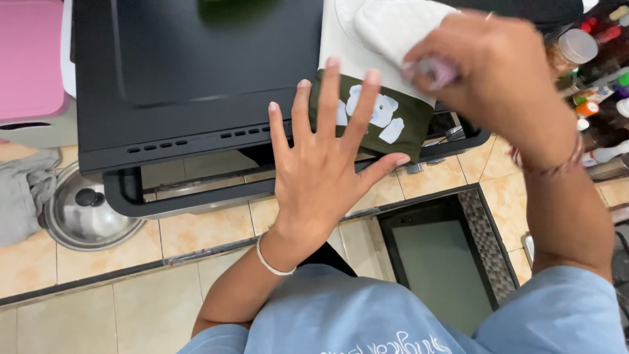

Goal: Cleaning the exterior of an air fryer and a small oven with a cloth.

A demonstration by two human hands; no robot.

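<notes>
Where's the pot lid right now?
Head view, far left: the steel pot lid lies on the tiled counter, beside a grey cloth, below the black appliance.

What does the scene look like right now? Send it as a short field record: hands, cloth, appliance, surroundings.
left hand: left hand flat, fingers spread, pressing the dark green edge of the cloth
right hand: right hand blurred, closed on a small purple thing over the cloth's white part
cloth: white and dark green cloth with a pale bear print, draped on the appliance's right side
appliance: black appliance lid, closed, on a tiled counter
surroundings: steel pot lid and grey rag at left; bottles at right
</notes>
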